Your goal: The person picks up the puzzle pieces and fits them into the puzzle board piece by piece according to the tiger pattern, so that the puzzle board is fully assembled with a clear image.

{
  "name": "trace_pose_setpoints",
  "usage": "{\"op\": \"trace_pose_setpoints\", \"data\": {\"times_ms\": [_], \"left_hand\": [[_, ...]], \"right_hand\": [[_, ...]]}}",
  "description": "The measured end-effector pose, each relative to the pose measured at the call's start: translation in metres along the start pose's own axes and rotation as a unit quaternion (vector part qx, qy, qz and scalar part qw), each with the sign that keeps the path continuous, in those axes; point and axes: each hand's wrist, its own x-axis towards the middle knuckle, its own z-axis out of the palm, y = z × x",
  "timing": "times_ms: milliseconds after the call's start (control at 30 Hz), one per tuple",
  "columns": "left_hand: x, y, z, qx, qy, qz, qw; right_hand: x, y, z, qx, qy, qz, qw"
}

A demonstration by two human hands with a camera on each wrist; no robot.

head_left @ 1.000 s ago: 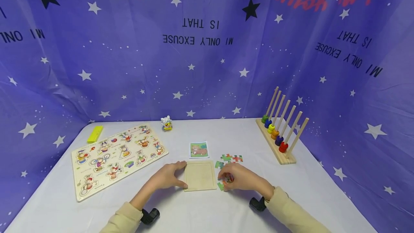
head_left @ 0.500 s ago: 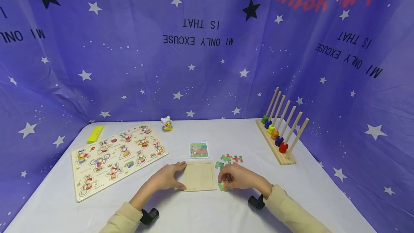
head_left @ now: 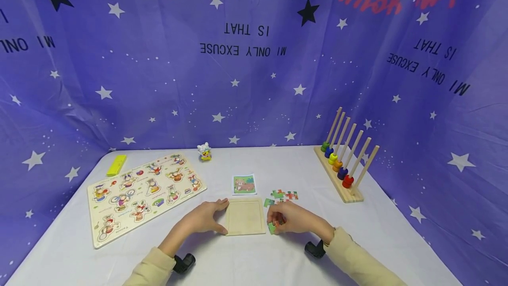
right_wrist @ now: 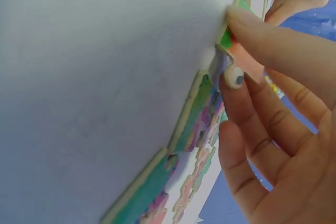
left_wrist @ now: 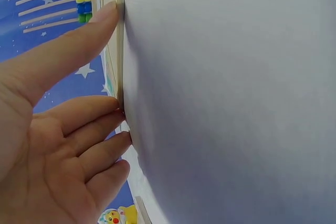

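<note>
Wooden tray (head_left: 246, 217) is laid flat on tabletop (head_left: 238, 259), L edge touched, not gripped, by L hand (head_left: 205, 217), thumb & fingers spread wide. Green/orange puzzle pc. (right_wrist: 248, 61) is pinched btwn thumb & fingers of R hand (head_left: 291, 217), just R of tray. Other pcs. (head_left: 291, 195) are scattered nearby; pic. card (head_left: 244, 185) is set beyond tray.

In the head view, compared with one second ago, the thumb of the left hand (head_left: 204, 217) has slid a little toward 7 o'clock, so that its tip overlaps the wooden tray (head_left: 245, 217) less at the tray's 7 o'clock corner. At the tray's 3 o'clock side, the green-and-orange puzzle piece (head_left: 271, 228) pinched by the right hand (head_left: 293, 217) has shifted slightly toward 1 o'clock since half a second ago.
</note>
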Motion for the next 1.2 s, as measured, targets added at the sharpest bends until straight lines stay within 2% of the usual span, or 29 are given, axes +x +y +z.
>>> {"op": "trace_pose_setpoints", "data": {"times_ms": [200, 400, 567, 967, 1200], "left_hand": [[0.0, -0.001, 0.0, -0.004, 0.0, 0.005, 1.0], [0.001, -0.001, 0.001, -0.004, 0.003, 0.002, 1.0], [0.001, -0.002, 0.0, -0.002, 0.004, 0.0, 1.0], [0.0, -0.005, 0.002, -0.013, 0.003, 0.007, 0.9999], [0.0, -0.006, 0.003, -0.012, 0.004, 0.008, 0.9999]], "right_hand": [[-0.001, 0.0, -0.002, -0.023, 0.004, -0.024, 0.9994], [-0.001, -0.003, -0.009, -0.005, 0.027, -0.019, 0.9994], [0.004, -0.005, -0.011, 0.01, 0.056, -0.037, 0.9977], [0.015, -0.009, -0.002, 0.08, 0.097, -0.024, 0.9918], [0.028, -0.013, 0.006, 0.075, 0.126, -0.019, 0.989]]}}
